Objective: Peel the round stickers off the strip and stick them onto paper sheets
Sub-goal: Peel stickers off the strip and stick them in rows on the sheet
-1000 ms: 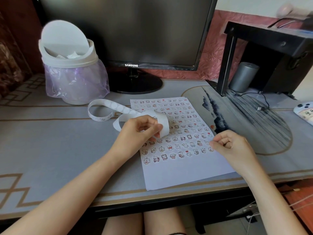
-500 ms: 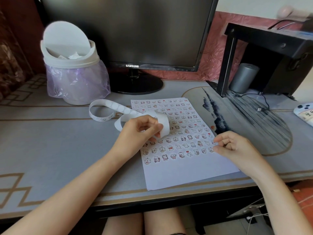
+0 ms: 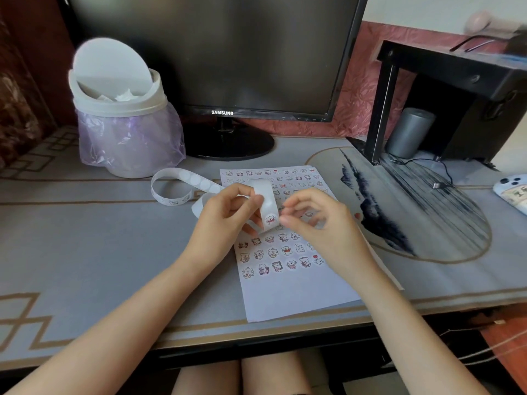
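Left hand (image 3: pixel 225 220) clamped on strip (image 3: pixel 265 195), which was bent over its fingers above the paper sheet (image 3: pixel 293 292) on the worktop (image 3: pixel 99 252). One sticker (image 3: pixel 271 219) faced out at the strip's 6 o'clock end. Right hand (image 3: pixel 322 232) sat at the sticker's 3 o'clock, thumb and forefinger apart, holding nothing. Judged best: keep the bend sharp so the rim lifts, catch it with a nail, peel slowly. Blur hid whether the forefinger touched the sticker; hands covered the sheet's middle rows
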